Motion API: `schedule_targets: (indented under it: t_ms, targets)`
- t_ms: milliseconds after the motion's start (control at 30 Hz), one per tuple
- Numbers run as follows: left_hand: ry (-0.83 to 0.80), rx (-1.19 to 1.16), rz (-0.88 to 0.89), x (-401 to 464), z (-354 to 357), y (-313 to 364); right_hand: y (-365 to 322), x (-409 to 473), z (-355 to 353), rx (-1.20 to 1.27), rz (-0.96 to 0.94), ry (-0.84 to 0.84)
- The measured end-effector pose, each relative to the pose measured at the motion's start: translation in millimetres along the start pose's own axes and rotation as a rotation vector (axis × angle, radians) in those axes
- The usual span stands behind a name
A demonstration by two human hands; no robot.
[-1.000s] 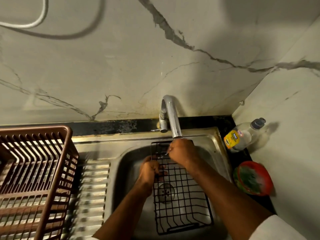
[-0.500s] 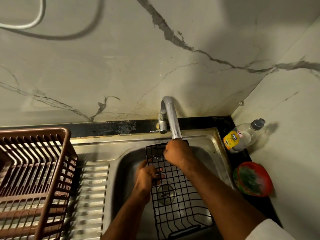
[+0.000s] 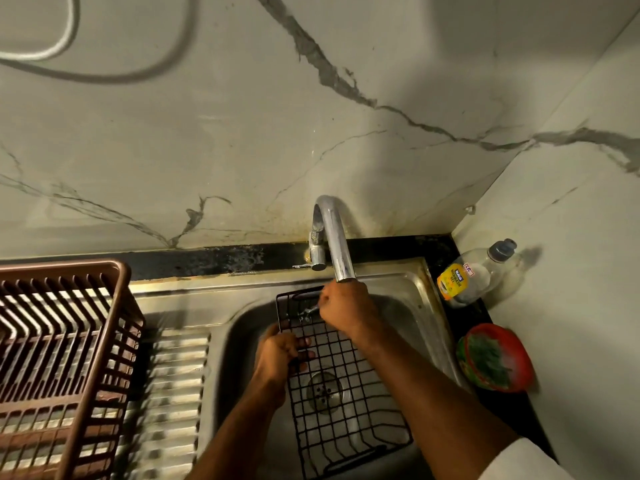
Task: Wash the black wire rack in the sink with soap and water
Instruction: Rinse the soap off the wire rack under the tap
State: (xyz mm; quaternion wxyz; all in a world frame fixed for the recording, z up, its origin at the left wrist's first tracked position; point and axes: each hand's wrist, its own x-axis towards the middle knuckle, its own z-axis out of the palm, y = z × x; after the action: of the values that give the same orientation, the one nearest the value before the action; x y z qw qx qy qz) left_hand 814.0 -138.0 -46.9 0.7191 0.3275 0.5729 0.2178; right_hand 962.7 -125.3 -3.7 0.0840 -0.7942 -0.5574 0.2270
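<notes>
The black wire rack [image 3: 349, 403] stands tilted in the steel sink [image 3: 420, 306], its far end raised under the tap [image 3: 334, 237]. My left hand [image 3: 278, 358] grips the rack's left edge, fingers curled through the wires. My right hand [image 3: 346, 306] is curled over the rack's top end, just below the spout. Water splashes on the wires by its fingers. What the right hand holds is hidden.
A brown plastic dish basket [image 3: 62, 358] sits on the ribbed drainboard [image 3: 173, 393] at left. A clear soap bottle with a yellow label [image 3: 471, 275] leans in the right corner. A red bowl with a green scrubber [image 3: 495, 362] sits on the black counter beside the sink.
Both hands have shifted the rack's top end up and to the left, closer under the spout. The left hand has slid slightly along the left edge.
</notes>
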Motion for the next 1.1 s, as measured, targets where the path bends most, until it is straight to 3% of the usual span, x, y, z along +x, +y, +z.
schedule_targets:
  t_ms: [100, 233, 333, 433, 500, 567, 633, 700, 800, 900, 967, 1100]
  targets:
    - [-0.008, 0.049, 0.024, 4.7, -1.2, 7.3, -0.3, -9.6, 5.4, -0.073, 0.076, 0.096]
    - [-0.048, 0.052, 0.032, 4.0, 6.4, 10.5, -12.8, -15.9, 5.9, -0.274, -0.183, 0.077]
    - [-0.082, 0.070, 0.021, 2.9, 7.9, 12.0, -10.5, -5.5, 0.4, -0.265, -0.311, 0.015]
    - [-0.073, 0.088, 0.020, 4.4, 4.3, 10.2, -7.5, -1.6, -1.4, -0.027, -0.182, -0.069]
    - [-0.034, 0.055, 0.016, 6.6, 0.2, 8.8, 0.0, 0.0, -5.9, 0.141, 0.077, 0.022]
    - [-0.010, 0.054, 0.029, 6.6, -0.4, 8.9, 6.4, -4.8, -9.4, 0.147, 0.223, 0.101]
    - [-0.007, 0.042, 0.032, 6.0, -0.4, 9.3, 4.8, -15.8, -4.8, 0.043, 0.143, 0.110]
    - [0.014, -0.006, 0.023, 7.4, -2.3, 9.1, 6.9, -29.2, 3.9, 0.056, 0.031, 0.226]
    - [0.077, -0.094, 0.022, 11.2, -6.6, 7.1, 25.6, -38.7, 14.0, 0.014, 0.085, 0.391]
    - [0.112, -0.198, 0.011, 12.6, -7.6, 4.1, 39.1, -37.5, 18.4, 0.042, 0.202, 0.238]
    - [0.099, -0.246, 0.009, 6.5, -7.8, 0.7, 43.7, -34.4, 18.1, 0.055, 0.166, 0.141]
    - [-0.022, -0.205, 0.001, -9.1, -25.7, -1.1, 48.4, -29.6, 4.5, -0.007, 0.108, 0.130]
